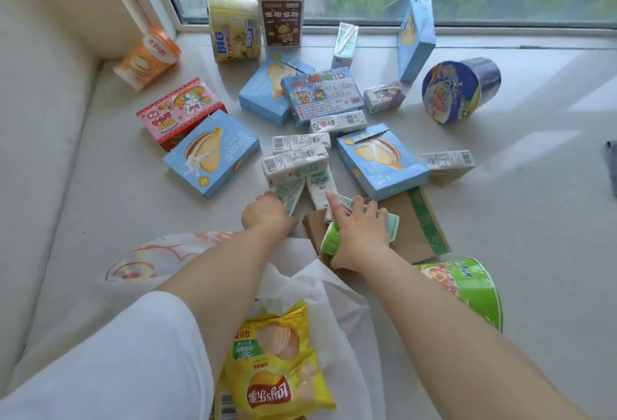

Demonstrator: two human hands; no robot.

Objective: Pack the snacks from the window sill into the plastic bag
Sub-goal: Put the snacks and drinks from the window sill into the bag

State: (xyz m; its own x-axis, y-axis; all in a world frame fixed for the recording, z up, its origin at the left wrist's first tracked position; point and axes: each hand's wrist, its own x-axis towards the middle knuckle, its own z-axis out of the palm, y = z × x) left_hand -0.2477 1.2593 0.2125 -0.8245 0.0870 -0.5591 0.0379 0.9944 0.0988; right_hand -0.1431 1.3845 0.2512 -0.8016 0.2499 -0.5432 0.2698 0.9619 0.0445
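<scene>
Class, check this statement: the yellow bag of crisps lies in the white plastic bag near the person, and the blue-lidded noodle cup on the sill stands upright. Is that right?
Not quite. The head view shows the blue-lidded noodle cup lying on its side on the sill, its lid facing the camera, not upright. The rest holds: the yellow bag of crisps lies in the white plastic bag near the person.

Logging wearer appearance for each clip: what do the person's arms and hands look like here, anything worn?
Both forearms are bare. The left hand and right hand wear no gloves, and no rings or watch show. A loose white sleeve covers the left upper arm.
</scene>
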